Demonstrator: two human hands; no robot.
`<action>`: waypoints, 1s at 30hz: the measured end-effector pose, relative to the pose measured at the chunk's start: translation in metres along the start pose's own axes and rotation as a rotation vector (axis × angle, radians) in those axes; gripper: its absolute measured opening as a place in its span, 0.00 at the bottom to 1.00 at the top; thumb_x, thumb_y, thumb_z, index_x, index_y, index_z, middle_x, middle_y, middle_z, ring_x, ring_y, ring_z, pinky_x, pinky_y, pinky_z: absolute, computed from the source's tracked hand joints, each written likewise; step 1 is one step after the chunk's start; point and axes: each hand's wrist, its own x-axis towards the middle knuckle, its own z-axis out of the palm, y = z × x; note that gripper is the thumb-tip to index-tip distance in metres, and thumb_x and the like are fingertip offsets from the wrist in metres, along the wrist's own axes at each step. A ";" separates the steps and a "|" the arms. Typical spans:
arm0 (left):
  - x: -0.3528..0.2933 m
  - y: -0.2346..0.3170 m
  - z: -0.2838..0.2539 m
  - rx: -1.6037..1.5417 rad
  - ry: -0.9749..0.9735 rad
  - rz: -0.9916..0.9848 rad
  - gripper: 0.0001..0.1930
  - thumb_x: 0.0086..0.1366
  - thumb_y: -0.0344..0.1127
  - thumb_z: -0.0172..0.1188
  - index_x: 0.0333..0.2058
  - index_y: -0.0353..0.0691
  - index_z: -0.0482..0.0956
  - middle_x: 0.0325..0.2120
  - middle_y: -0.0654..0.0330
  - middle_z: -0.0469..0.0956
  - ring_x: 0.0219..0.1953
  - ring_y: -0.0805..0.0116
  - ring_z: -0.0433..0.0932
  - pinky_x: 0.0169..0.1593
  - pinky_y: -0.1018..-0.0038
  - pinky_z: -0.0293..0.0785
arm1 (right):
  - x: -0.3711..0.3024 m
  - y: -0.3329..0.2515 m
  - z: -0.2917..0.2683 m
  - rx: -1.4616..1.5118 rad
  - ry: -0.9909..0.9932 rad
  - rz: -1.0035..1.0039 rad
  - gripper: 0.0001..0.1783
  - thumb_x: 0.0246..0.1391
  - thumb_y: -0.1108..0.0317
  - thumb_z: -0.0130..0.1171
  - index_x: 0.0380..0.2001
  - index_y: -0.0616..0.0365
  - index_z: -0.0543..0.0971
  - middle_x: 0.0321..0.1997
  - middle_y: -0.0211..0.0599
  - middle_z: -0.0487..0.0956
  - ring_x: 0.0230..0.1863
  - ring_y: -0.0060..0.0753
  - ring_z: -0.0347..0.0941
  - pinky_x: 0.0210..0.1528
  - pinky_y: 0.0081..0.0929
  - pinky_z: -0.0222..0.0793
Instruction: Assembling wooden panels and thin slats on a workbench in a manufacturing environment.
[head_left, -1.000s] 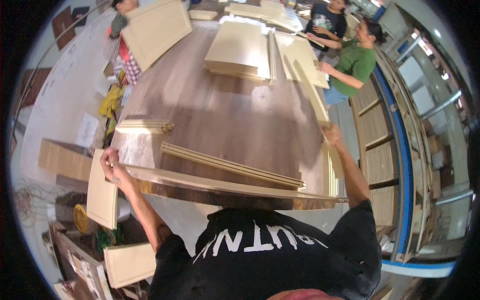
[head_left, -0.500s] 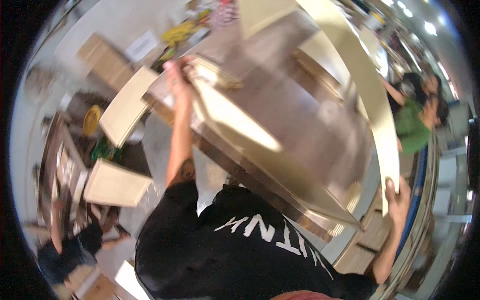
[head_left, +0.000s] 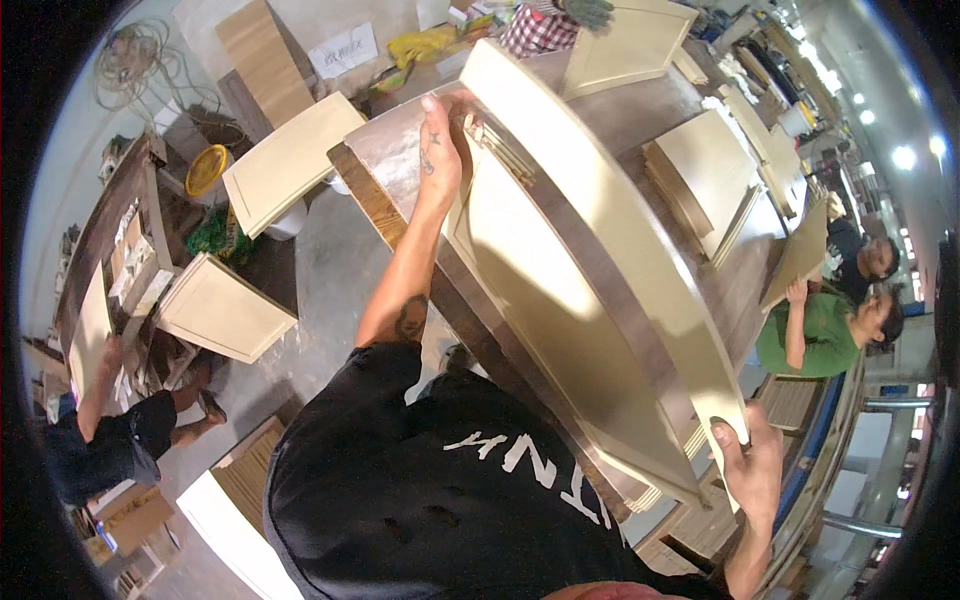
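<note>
My right hand (head_left: 755, 465) grips the near end of a long, narrow cream panel (head_left: 615, 215), thumb on its face. The panel slants up and away, its far end raised near my left hand (head_left: 438, 155). That hand's thumb is stretched up, apart from the fingers, which are partly hidden beside the far end of a wider cream panel (head_left: 535, 275) with a recessed face. The wider panel lies along the near side of a brown worktable (head_left: 385, 140), below the narrow one. Whether my left fingers touch either panel is unclear.
More cream panels lie stacked across the table (head_left: 705, 170). Two co-workers stand at right, one in a green shirt (head_left: 815, 340); a gloved hand (head_left: 585, 10) shows at the far edge. Panels (head_left: 225, 305) and a yellow-rimmed bucket (head_left: 207, 170) stand at left, near another person (head_left: 120, 440).
The narrow panel has swung left and down over the wider one, its far end coming close to my left hand. My right hand has lowered, keeping its grip. The whole view has shifted.
</note>
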 end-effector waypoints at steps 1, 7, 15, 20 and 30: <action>-0.004 0.009 0.010 0.037 0.114 0.022 0.37 0.70 0.63 0.29 0.41 0.29 0.72 0.31 0.59 0.72 0.36 0.68 0.68 0.45 0.72 0.63 | 0.003 -0.006 0.000 -0.014 -0.030 -0.007 0.14 0.58 0.61 0.57 0.36 0.62 0.73 0.20 0.43 0.78 0.18 0.36 0.76 0.21 0.33 0.68; -0.004 0.004 0.011 0.045 0.107 0.003 0.39 0.70 0.63 0.30 0.52 0.26 0.69 0.48 0.51 0.72 0.50 0.63 0.69 0.58 0.70 0.60 | 0.010 -0.029 0.002 -0.065 -0.083 -0.019 0.12 0.58 0.65 0.57 0.38 0.62 0.72 0.24 0.52 0.80 0.24 0.51 0.79 0.26 0.39 0.72; 0.002 -0.010 0.003 -0.015 0.053 -0.012 0.38 0.66 0.68 0.34 0.48 0.33 0.70 0.41 0.56 0.73 0.46 0.66 0.69 0.54 0.69 0.62 | -0.007 -0.026 0.004 -0.085 -0.049 0.024 0.19 0.59 0.55 0.54 0.39 0.63 0.71 0.23 0.53 0.79 0.24 0.50 0.79 0.25 0.39 0.73; 0.007 -0.008 0.007 0.131 0.108 -0.071 0.43 0.64 0.70 0.37 0.55 0.31 0.66 0.49 0.50 0.71 0.53 0.60 0.67 0.60 0.66 0.57 | -0.009 -0.030 0.005 -0.247 -0.103 0.130 0.22 0.60 0.51 0.53 0.39 0.63 0.72 0.20 0.51 0.78 0.21 0.48 0.79 0.21 0.39 0.73; 0.042 0.016 0.013 0.121 0.017 -0.350 0.32 0.63 0.60 0.50 0.49 0.33 0.74 0.39 0.55 0.76 0.42 0.66 0.73 0.48 0.72 0.67 | -0.004 0.007 0.029 -0.257 -0.144 0.001 0.23 0.56 0.50 0.55 0.35 0.62 0.69 0.16 0.40 0.73 0.16 0.41 0.74 0.19 0.34 0.70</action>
